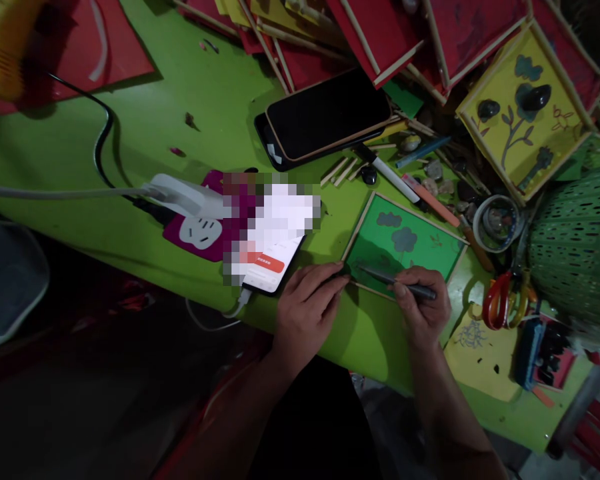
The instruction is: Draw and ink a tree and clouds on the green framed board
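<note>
My right hand (423, 303) is closed around a dark pen (415, 287), its tip over the left part of a green card (420, 250) framed with thin wooden sticks. Grey cloud-like shapes and a small orange drawing show on the card. At the card's lower left corner rests my left hand (313, 307), palm down, fingers extended and lying side by side. A lit phone (267, 263) with a cable plugged in lies just left of that hand. The upper part of its screen is blurred out.
Purple power strip (200, 235) at left; two stacked dark phones (330, 115) above. Framed red cards and a yellow card (530, 113) fill the top right. A green basket (575, 233), red scissors (497, 301), tape roll (497, 223), stones and markers lie right.
</note>
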The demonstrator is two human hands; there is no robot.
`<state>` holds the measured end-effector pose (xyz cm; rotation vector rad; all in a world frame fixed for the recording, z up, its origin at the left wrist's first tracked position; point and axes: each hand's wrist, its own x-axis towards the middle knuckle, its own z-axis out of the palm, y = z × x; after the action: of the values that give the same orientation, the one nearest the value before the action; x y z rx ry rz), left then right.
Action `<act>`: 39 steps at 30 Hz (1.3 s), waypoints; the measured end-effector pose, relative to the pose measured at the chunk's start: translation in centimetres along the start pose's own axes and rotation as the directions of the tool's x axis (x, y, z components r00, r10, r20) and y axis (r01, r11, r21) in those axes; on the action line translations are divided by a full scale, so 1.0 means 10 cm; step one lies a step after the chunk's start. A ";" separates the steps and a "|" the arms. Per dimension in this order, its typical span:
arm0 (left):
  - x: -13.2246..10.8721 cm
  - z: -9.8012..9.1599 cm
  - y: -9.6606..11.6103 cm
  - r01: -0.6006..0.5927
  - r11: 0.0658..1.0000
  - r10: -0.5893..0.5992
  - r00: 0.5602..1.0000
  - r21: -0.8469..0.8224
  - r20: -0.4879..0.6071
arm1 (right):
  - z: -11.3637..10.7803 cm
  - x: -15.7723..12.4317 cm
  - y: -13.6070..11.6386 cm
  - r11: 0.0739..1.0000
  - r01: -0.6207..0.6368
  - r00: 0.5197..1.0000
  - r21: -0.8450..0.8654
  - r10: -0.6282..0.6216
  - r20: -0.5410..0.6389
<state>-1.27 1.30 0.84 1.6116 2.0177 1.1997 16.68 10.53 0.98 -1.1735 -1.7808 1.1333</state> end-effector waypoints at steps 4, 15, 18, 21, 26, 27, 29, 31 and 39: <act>0.00 0.00 0.00 -0.003 1.000 0.003 1.000 0.001 0.002 | 0.00 -0.01 0.01 1.000 -0.008 1.000 -0.015 0.008 0.017; 0.01 0.00 0.00 -0.007 1.000 0.007 1.000 0.002 0.004 | 0.00 0.00 0.00 0.999 0.002 1.000 -0.032 -0.001 0.028; 0.00 0.00 0.00 -0.003 1.000 0.003 1.000 -0.001 0.000 | 0.00 -0.01 0.01 0.999 -0.016 1.000 -0.033 0.016 0.013; 0.00 0.00 0.00 -0.003 1.000 0.003 1.000 -0.003 0.000 | 0.01 -0.01 0.02 1.000 0.002 1.000 -0.021 -0.002 0.017; 0.00 0.00 0.00 0.003 1.000 -0.003 1.000 -0.010 0.005 | 0.00 -0.02 0.03 1.000 -0.009 1.000 -0.028 0.010 0.015; 0.00 0.00 0.00 0.004 1.000 -0.004 1.000 -0.013 0.002 | 0.00 -0.02 0.03 0.999 -0.011 1.000 -0.034 0.011 0.011; 0.00 0.01 0.00 0.000 1.000 0.000 1.000 -0.017 -0.006 | 0.00 -0.01 0.02 0.999 -0.001 1.000 -0.047 0.002 0.009; 0.00 0.01 0.00 -0.001 1.000 0.000 1.000 -0.018 -0.011 | 0.00 -0.01 0.01 0.998 0.016 1.000 -0.055 -0.015 0.015; 0.01 -0.01 0.00 0.010 1.000 -0.010 1.000 -0.011 0.000 | 0.00 -0.01 0.01 1.000 0.002 1.000 -0.015 -0.002 -0.003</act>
<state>-1.33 1.35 0.92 1.5940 2.0135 1.2057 16.73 10.48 0.82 -1.1810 -1.7906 1.1186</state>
